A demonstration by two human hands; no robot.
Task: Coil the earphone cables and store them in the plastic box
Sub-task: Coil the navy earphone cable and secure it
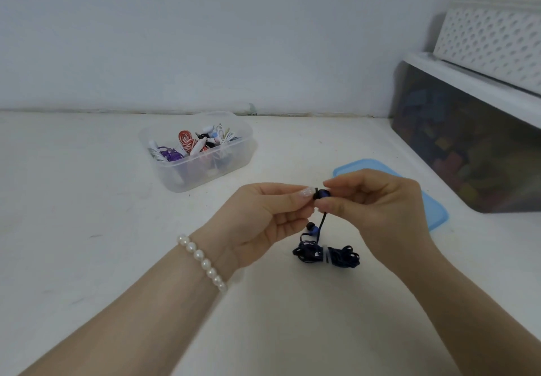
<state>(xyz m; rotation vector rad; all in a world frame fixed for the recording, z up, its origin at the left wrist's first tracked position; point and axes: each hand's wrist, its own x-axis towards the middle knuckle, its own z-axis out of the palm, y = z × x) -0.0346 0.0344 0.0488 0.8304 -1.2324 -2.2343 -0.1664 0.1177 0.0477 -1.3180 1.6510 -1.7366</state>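
Plastic box is sitting far left of centre on the white worktop, lid off, already holding several coiled earphone sets (purple, red-and-white striped, white among them). It looks thin-walled and light; it is likely to slide if nudged.

Left hand, pearl bracelet at the wrist, is curling in from the left, thumb and forefinger tips pinching the dark tip of the upper earbud. Right hand is pinching the same earbud from the other side, fingers curled round its blue body. So both hands are closed narrowly on one small part, held above the worktop.

From that earbud a thin dark-blue cable is hanging down to the second earbud and then to the cable bundle, which is lying on the worktop just below and between the hands, near the viewer. A white tie is wrapping the bundle's middle (cannot tell how tightly).

Handling judgement: the earphones are very light, the cable limp and springy, prone to unravelling or snagging on itself. The buds are small, hard and smooth, so they are likely to slip from a fingertip pinch. The joint where cable enters bud looks like the fragile spot; pulling there is risky. The best hold for carrying is probably the tied middle of the bundle, with the loose buds tucked in.

Blue lid is lying flat to the right, partly hidden behind the right hand. Dark storage bin is standing far right.
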